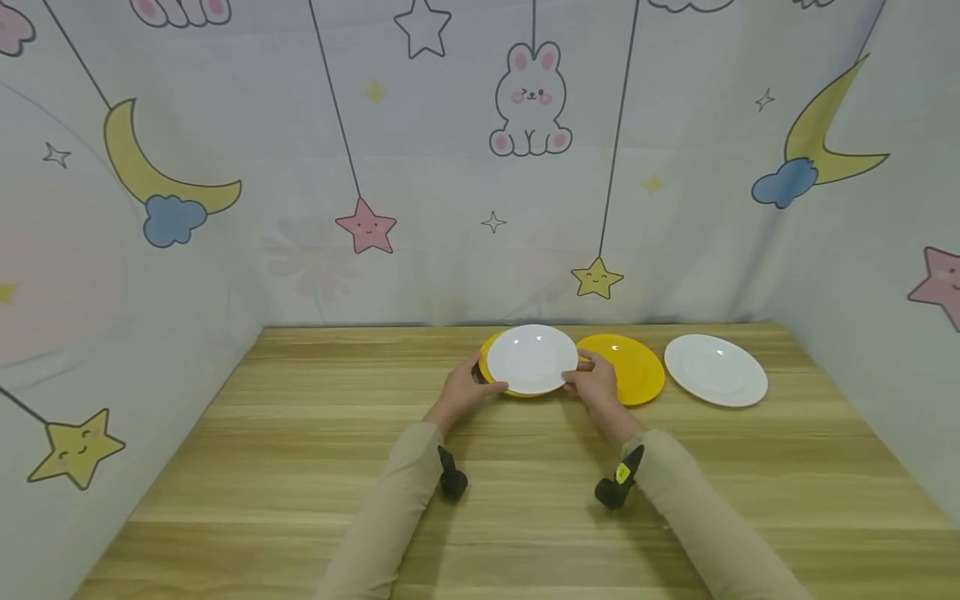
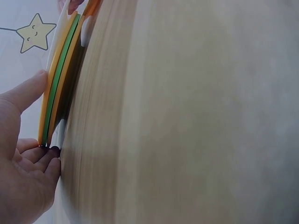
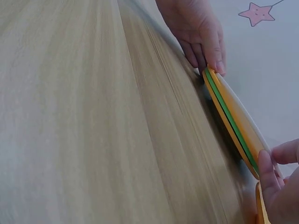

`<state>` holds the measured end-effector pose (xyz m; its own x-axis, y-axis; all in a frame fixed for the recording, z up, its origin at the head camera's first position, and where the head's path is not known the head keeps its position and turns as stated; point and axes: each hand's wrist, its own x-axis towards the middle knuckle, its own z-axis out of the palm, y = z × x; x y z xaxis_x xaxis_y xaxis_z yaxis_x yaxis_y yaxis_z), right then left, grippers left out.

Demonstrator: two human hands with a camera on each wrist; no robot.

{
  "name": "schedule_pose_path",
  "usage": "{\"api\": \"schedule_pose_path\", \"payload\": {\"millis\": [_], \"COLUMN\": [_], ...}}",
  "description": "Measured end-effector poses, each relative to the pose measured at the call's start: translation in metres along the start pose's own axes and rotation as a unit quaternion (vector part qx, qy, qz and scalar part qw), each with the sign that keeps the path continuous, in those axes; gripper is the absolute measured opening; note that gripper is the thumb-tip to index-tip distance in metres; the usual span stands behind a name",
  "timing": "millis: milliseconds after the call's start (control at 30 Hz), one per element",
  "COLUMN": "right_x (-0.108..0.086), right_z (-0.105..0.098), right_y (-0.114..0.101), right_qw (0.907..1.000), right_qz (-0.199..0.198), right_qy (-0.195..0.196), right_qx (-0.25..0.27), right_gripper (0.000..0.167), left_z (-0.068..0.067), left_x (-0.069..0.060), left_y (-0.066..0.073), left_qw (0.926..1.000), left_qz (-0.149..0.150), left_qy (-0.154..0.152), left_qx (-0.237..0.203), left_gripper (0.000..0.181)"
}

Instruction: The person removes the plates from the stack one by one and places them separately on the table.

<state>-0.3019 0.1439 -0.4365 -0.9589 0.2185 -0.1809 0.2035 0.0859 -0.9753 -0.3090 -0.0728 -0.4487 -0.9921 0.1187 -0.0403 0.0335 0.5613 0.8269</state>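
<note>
A white plate (image 1: 532,359) tops a stack with yellow and green (image 3: 229,113) plates under it. On its left side my left hand (image 1: 461,393) grips the stack, thumb on the white rim and fingers beneath; the left wrist view shows this hand (image 2: 23,158) at the edges of the yellow and green (image 2: 57,88) plates. My right hand (image 1: 597,388) pinches the opposite edge, and in the right wrist view its thumb and fingers (image 3: 266,172) meet at the rim. The stack looks tilted, with shadow below; whether it touches the table cannot be told.
A yellow plate (image 1: 633,371) lies just right of the stack, partly behind my right hand. Farther right is a white plate (image 1: 716,370). The wooden table (image 1: 300,467) ends at a patterned cloth backdrop (image 1: 450,167) behind and at both sides.
</note>
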Motion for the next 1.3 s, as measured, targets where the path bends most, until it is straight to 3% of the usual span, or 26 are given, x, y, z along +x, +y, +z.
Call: {"api": "schedule_pose_path", "payload": {"millis": [400,667,967,1300], "right_x": [-0.004,-0.005,-0.010,-0.021], "right_z": [-0.013,-0.022,-0.036,-0.058], "right_y": [-0.006,-0.006,-0.008,-0.012], "right_qw": [0.9987,0.9991,0.9967,0.9964], "right_qz": [0.003,0.013,0.010,0.008], "right_qy": [-0.016,-0.003,0.015,0.006], "right_qx": [0.049,0.039,0.080,0.084], "right_gripper": [0.054,0.053,0.053,0.054], "left_z": [0.000,0.001,0.001,0.000], "left_x": [0.000,-0.001,0.000,0.000], "left_y": [-0.001,-0.002,-0.001,-0.003], "left_qw": [0.9999,0.9999,1.0000,0.9998], "left_qz": [0.009,0.013,0.002,0.002], "left_qy": [-0.004,-0.008,-0.007,-0.012], "left_qx": [0.004,-0.002,0.002,-0.017], "left_gripper": [0.085,0.084,0.083,0.085]}}
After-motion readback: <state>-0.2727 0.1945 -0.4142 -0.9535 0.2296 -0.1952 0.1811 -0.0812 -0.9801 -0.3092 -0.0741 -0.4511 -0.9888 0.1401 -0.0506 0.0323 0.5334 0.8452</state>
